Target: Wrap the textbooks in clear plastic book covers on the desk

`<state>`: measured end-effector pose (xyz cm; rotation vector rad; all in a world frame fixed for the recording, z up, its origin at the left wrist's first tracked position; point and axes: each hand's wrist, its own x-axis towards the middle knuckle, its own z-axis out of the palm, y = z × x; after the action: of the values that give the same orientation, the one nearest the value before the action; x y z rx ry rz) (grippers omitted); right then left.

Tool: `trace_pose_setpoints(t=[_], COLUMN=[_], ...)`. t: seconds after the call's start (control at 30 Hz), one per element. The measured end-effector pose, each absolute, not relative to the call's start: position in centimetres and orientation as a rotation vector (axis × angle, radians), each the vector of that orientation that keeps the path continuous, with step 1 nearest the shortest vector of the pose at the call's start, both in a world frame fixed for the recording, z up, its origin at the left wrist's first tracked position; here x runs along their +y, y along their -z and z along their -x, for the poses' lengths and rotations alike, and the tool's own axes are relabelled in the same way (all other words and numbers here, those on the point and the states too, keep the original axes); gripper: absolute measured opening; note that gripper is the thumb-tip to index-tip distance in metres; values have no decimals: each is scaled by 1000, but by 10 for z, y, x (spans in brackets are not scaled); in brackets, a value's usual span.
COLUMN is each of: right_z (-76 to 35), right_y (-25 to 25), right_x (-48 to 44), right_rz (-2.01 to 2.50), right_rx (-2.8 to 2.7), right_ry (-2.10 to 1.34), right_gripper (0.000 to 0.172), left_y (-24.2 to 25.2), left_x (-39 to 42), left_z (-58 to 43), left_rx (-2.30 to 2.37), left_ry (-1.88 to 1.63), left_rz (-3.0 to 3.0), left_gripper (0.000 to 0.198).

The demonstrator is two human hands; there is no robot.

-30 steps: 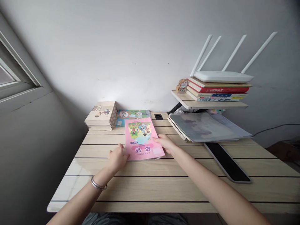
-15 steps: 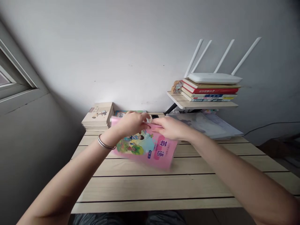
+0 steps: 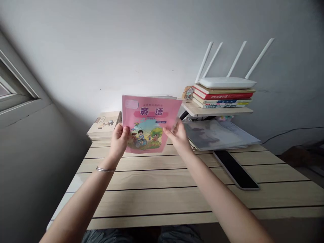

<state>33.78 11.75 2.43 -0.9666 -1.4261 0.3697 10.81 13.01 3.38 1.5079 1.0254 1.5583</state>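
A pink schoolbook (image 3: 149, 118) with a cartoon cover is held upright above the wooden desk (image 3: 162, 195), its front facing me. My left hand (image 3: 119, 137) grips its lower left edge, thumb on the cover. My right hand (image 3: 177, 132) holds its right edge with the fingers curled behind it. A silver bangle (image 3: 105, 169) sits on my left wrist.
A stack of beige books (image 3: 105, 125) lies at the desk's back left. A small shelf (image 3: 217, 110) at the right carries books (image 3: 222, 98) and a white router (image 3: 226, 82). Below it lie clear-covered folders (image 3: 217, 135) and a dark phone (image 3: 235, 168).
The pink book lay flat on the desk; both hands lifted it, turned it round and now hold it upright facing me.
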Motion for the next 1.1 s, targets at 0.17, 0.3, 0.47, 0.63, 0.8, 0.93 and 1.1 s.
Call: trace_pose_setpoints(t=[0.17,0.3,0.47,0.63,0.8,0.93,1.1], right_z=[-332,-331,-332,-333,-333,-330,-331], right_y=[6,23,32,29,37,43,22], right_x=[141,136,131,138,138,135,144], right_rz=[857,903,915,881,920,961,1052], right_rx=[-1294,-1266,-1260,-1240,-1249,-1267,-1288], right_ry=[-909,-927,-914,-912,-893,-848,-802], right_gripper=[50,48,45,42,46,47,44], left_y=[-6,9,23,20,20,27,21], left_x=[128,126,129,136,136,136,144], left_z=[-110,-105,-97,-94,-89,-88,-91], left_rx=[1023,976,881,893,882,881,917], left_ry=[-1568,-1442,-1302,-1270,-1200,-1176,-1181], left_rz=[-1401,-1374,-1350,-1316,-1363,-1333,-1205], left_gripper=[33,39,45,48,48,45,44])
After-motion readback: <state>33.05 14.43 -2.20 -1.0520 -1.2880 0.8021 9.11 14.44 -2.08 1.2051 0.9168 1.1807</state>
